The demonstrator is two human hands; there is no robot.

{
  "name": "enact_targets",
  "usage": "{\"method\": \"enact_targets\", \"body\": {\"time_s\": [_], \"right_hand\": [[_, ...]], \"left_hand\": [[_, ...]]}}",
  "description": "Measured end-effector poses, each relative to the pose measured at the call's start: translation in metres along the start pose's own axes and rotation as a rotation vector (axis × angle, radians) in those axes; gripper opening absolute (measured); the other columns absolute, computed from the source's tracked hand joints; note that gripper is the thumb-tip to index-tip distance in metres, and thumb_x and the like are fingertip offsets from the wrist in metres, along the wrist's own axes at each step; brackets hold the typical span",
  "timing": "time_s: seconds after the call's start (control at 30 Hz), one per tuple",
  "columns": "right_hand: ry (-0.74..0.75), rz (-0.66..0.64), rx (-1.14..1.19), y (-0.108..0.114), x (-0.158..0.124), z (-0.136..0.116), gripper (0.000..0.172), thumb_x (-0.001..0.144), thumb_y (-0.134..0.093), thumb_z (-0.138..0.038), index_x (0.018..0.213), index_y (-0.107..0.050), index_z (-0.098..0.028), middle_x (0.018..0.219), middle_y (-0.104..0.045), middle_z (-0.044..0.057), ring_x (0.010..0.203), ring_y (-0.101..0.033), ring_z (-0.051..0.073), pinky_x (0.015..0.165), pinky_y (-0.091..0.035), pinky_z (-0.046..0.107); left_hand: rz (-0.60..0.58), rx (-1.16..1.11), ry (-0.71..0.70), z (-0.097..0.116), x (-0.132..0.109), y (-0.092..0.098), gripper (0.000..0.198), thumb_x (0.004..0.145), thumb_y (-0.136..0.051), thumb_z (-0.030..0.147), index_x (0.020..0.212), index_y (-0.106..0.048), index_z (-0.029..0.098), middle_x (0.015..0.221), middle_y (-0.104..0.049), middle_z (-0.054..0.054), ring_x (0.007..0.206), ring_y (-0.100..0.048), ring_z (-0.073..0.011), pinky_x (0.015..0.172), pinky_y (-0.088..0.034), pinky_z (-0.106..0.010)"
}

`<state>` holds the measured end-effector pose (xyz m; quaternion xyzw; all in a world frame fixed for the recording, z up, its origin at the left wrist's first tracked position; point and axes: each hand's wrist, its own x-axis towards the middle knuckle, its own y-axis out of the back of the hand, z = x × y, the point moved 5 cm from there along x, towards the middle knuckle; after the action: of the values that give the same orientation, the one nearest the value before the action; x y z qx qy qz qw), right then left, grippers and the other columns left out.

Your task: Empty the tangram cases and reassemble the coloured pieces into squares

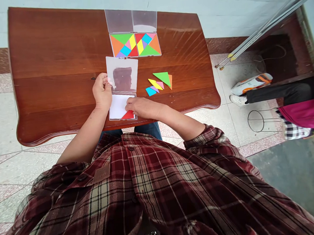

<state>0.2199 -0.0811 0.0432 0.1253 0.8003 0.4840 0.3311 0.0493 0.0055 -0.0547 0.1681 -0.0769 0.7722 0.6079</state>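
This looks to me like a home, probably a tiled porch or hallway. Past my left hand stands a polished wooden table with a scalloped edge, before a pale blue wall. Right of my right hand, speckled floor tiles hold a seated person's legs and a wire stand.

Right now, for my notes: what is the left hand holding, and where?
The left hand holds the clear plastic lid of a tangram case by its left edge.
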Motion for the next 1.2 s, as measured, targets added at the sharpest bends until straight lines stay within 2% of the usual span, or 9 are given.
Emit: {"method": "enact_targets", "body": {"time_s": [0.2, 0.33, 0.47, 0.63, 0.97, 1.2], "right_hand": [[0.004, 0.006, -0.06, 0.003, 0.001, -0.007, 0.02, 0.092, -0.055, -0.014, 0.109, -0.064, -0.012, 0.116, -0.059, 0.014, 0.097, -0.054, 0.02, 0.078, -0.034, 0.03], [0.033, 0.01, -0.105, 0.005, 0.001, -0.015, 0.028, 0.089, -0.063, -0.018, 0.116, -0.063, -0.012, 0.118, -0.059, 0.015, 0.103, -0.053, 0.024, 0.08, -0.034, 0.032], [0.013, 0.017, -0.124, 0.006, 0.002, -0.012, 0.025, 0.09, -0.059, -0.014, 0.115, -0.064, -0.012, 0.118, -0.058, 0.015, 0.099, -0.054, 0.023, 0.079, -0.033, 0.032], [-0.002, -0.017, -0.119, 0.006, -0.002, -0.007, 0.021, 0.092, -0.058, -0.016, 0.111, -0.065, -0.012, 0.117, -0.059, 0.014, 0.094, -0.054, 0.02, 0.077, -0.033, 0.031], [0.017, -0.016, -0.092, 0.001, -0.009, -0.008, 0.021, 0.093, -0.047, -0.007, 0.1, -0.067, -0.012, 0.108, -0.062, 0.013, 0.093, -0.055, 0.019, 0.079, -0.034, 0.031], [-0.005, 0.009, -0.048, -0.002, -0.012, -0.008, 0.021, 0.091, -0.049, -0.007, 0.102, -0.067, -0.011, 0.111, -0.061, 0.014, 0.098, -0.055, 0.021, 0.083, -0.036, 0.032]], "left_hand": [[0.03, 0.065, 0.063, 0.012, -0.002, 0.0, 0.023, 0.085, -0.063, 0.036, 0.104, -0.06, 0.024, 0.096, -0.064, -0.003, 0.088, -0.064, -0.0139, 0.077, -0.058, -0.028], [0.03, 0.055, 0.07, 0.013, -0.002, 0.001, 0.021, 0.084, -0.065, 0.033, 0.103, -0.062, 0.024, 0.096, -0.065, -0.003, 0.091, -0.065, -0.0142, 0.082, -0.057, -0.028], [0.029, 0.03, 0.055, 0.012, -0.002, 0.0, 0.019, 0.085, -0.065, 0.034, 0.101, -0.062, 0.024, 0.097, -0.064, -0.003, 0.095, -0.065, -0.0149, 0.09, -0.056, -0.029], [0.014, 0.057, 0.059, 0.012, -0.002, 0.0, 0.021, 0.085, -0.064, 0.035, 0.103, -0.061, 0.024, 0.095, -0.064, -0.003, 0.092, -0.065, -0.0155, 0.085, -0.057, -0.03], [0.02, 0.012, 0.039, 0.012, -0.001, 0.0, 0.023, 0.085, -0.063, 0.042, 0.1, -0.061, 0.025, 0.094, -0.062, -0.004, 0.095, -0.065, -0.0173, 0.09, -0.056, -0.033], [0.005, 0.022, 0.037, 0.014, -0.001, -0.001, 0.024, 0.087, -0.062, 0.041, 0.103, -0.06, 0.024, 0.095, -0.062, -0.004, 0.094, -0.065, -0.0165, 0.09, -0.056, -0.032]]}}
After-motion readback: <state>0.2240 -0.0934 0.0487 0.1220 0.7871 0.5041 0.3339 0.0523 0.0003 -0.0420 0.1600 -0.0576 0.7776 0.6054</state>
